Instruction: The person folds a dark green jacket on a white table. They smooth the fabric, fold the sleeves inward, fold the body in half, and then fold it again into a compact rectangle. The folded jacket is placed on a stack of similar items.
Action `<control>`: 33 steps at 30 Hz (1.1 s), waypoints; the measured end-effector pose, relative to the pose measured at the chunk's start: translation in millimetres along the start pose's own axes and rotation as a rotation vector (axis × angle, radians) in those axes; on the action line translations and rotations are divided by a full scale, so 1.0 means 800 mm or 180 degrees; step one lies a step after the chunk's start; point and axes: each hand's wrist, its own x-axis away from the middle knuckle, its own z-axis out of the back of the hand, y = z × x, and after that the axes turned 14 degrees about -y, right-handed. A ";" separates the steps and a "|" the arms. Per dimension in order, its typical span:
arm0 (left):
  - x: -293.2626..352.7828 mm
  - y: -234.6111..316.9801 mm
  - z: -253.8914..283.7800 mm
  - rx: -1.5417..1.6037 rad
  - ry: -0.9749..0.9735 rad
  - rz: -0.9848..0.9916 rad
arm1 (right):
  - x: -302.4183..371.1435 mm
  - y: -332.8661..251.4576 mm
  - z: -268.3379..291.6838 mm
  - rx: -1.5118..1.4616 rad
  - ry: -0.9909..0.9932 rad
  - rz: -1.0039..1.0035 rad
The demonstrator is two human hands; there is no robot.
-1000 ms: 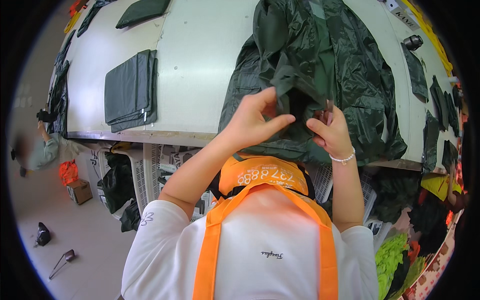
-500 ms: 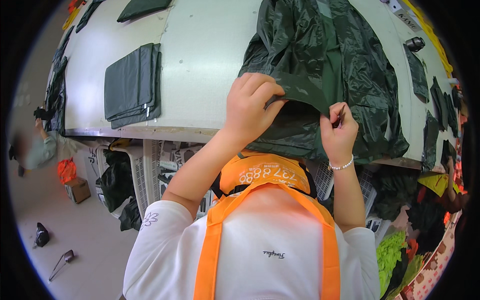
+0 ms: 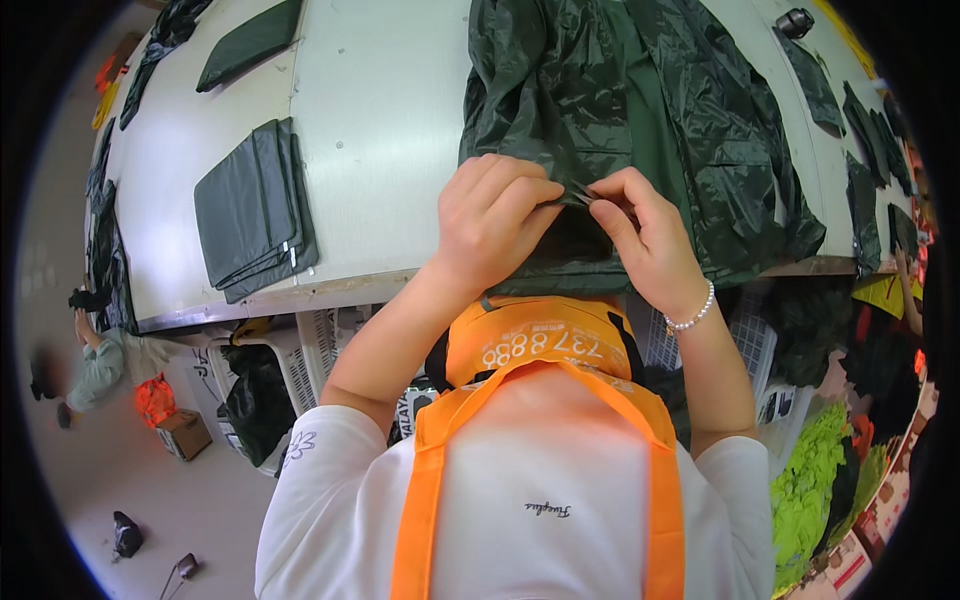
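A dark green, shiny jacket [image 3: 720,150] lies spread on the table at the near edge, its lower part hanging over. My left hand [image 3: 495,215] is closed, pinching the jacket's hem between thumb and fingers. Close beside it, my right hand [image 3: 648,235], with a beaded bracelet at the wrist, curls around what looks like small thread snips [image 3: 583,193]. Their pointed tips reach the hem near my left fingertips; the rest is hidden in the hand.
A folded dark green stack [image 3: 250,210] lies on the pale table [image 3: 370,130] to the left, another folded piece [image 3: 250,45] beyond it. White baskets [image 3: 295,375] stand under the edge. A co-worker [image 3: 95,365] is far left; bright green cloth [image 3: 810,490] lies lower right.
My right hand has moved left along the hem to meet my left hand, and the snips' tips now show. The hem is no longer stretched between the hands. The view has shifted slightly.
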 end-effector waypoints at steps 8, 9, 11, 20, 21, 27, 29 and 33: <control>0.020 -0.008 0.003 -0.0009 -0.0034 0.0163 | -0.007 0.006 -0.019 -0.0104 -0.0071 -0.0067; 0.020 -0.010 0.004 -0.0100 -0.0014 0.0219 | -0.006 0.012 -0.016 -0.0274 0.0033 -0.0099; 0.033 -0.031 0.023 -0.0632 0.0060 0.0621 | -0.002 0.030 -0.003 -0.0556 0.0284 -0.0190; 0.208 -0.078 0.191 -0.0956 0.2301 0.3155 | 0.091 0.236 0.355 0.1202 0.1832 -0.1112; 0.227 -0.060 0.152 -0.0542 0.2185 0.3547 | 0.119 0.305 0.429 0.1480 0.2091 -0.1102; 0.151 0.101 -0.162 0.1529 0.0062 0.5616 | 0.270 0.669 0.720 0.2571 0.1999 -0.2911; 0.132 0.133 -0.209 0.1879 0.0195 0.5658 | 0.280 0.721 0.737 0.2024 0.2020 -0.3005; 0.107 0.150 -0.257 0.2562 0.0995 0.5856 | 0.273 0.757 0.759 0.2250 0.1971 -0.3047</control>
